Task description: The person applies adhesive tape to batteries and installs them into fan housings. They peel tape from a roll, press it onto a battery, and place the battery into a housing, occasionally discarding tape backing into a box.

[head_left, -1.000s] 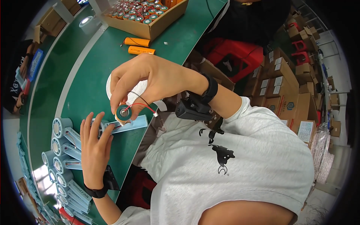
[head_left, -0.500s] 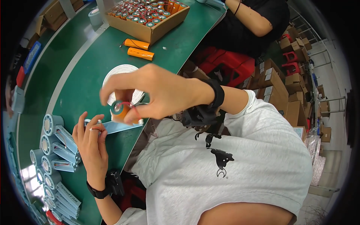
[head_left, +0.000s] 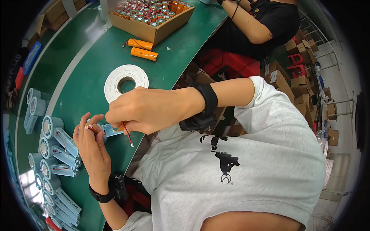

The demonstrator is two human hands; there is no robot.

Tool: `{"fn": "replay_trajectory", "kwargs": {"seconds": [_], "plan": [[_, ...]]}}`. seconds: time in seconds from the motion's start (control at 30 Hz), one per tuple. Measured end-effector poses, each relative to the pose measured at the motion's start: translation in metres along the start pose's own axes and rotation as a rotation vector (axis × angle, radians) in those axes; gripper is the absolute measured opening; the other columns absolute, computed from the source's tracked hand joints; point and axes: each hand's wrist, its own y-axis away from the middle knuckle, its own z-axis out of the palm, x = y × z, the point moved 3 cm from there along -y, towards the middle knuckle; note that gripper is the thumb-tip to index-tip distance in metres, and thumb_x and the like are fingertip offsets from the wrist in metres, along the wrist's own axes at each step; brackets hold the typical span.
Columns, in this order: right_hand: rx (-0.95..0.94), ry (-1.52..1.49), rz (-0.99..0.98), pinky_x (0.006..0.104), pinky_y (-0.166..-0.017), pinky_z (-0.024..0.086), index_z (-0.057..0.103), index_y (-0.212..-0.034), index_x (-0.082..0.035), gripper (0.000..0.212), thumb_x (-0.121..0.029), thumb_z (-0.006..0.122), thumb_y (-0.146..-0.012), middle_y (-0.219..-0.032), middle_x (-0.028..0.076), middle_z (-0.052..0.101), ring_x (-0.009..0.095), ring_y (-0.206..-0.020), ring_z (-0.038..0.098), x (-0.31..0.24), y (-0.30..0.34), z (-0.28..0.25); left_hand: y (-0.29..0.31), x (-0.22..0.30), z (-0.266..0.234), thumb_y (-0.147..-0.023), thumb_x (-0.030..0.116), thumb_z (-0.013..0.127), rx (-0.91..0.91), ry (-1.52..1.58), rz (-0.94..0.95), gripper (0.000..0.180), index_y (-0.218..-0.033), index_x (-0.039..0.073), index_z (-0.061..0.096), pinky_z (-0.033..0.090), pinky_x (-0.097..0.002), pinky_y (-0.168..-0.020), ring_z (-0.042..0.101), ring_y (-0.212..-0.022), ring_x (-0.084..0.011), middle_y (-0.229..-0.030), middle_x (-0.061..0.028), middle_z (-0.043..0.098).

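Note:
A light-blue plastic fan housing (head_left: pixel 111 131) lies low over the near edge of the green table. My left hand (head_left: pixel 92 148) has its fingers curled about the housing's left end, where thin wires with a small white connector show. From the right, my right hand (head_left: pixel 140 109) reaches over the housing, closed on an orange cylindrical battery (head_left: pixel 121 127). Most of that battery is hidden under my fingers. Its red and black lead hangs down, ending in a white plug (head_left: pixel 132 145). Just beyond my right hand, a roll of white tape (head_left: pixel 112 82) lies flat.
Several light-blue fan housings (head_left: pixel 49 148) line the table at left. Two loose orange batteries (head_left: pixel 144 54) lie before a cardboard box (head_left: pixel 165 30) packed with wired batteries. Other housings (head_left: pixel 36 106) stand on the strip beyond a metal rail. A co-worker's arm (head_left: pixel 250 25) is at upper right, near a red stool (head_left: pixel 235 63).
My right hand has lowered the battery onto the housing, turning over so its back faces up. The tape roll is more exposed. Housings have appeared on the far-left strip.

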Motion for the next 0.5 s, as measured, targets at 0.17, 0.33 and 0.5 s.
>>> {"fn": "replay_trajectory", "kwargs": {"seconds": [0.17,0.33,0.5], "plan": [[0.188,-0.027,-0.004,0.0341,-0.059,0.044,0.05,-0.08,-0.001,0.016,0.001,0.061,-0.069,-0.071,0.009,0.049,0.027,-0.067,0.054,-0.001,0.015,0.005,-0.002,0.001,0.0,-0.086,0.001,0.042,-0.021,-0.054,0.019,0.002,-0.087,-0.001,0.044,0.031,-0.0436,-0.092,0.046,-0.11,-0.0327,-0.103,-0.0101,0.057],[0.127,0.187,0.086,0.0345,-0.057,0.043,0.05,-0.08,0.0,0.015,0.003,0.06,-0.068,-0.07,0.011,0.051,0.027,-0.066,0.054,-0.004,0.021,0.01,-0.004,-0.001,0.002,-0.086,0.001,0.041,-0.054,-0.103,0.017,0.004,-0.088,-0.001,0.044,0.031,-0.0436,-0.093,0.046,-0.11,-0.0319,-0.103,-0.0102,0.056],[-0.193,0.166,0.121,0.0368,-0.057,0.043,0.049,-0.08,0.002,0.012,0.0,0.056,-0.071,-0.066,0.013,0.051,0.029,-0.065,0.054,-0.009,-0.007,-0.004,-0.002,-0.003,0.0,-0.087,0.001,0.04,-0.058,-0.076,0.025,0.006,-0.09,-0.002,0.045,0.032,-0.043,-0.092,0.046,-0.108,-0.0327,-0.108,-0.0123,0.055]]}}
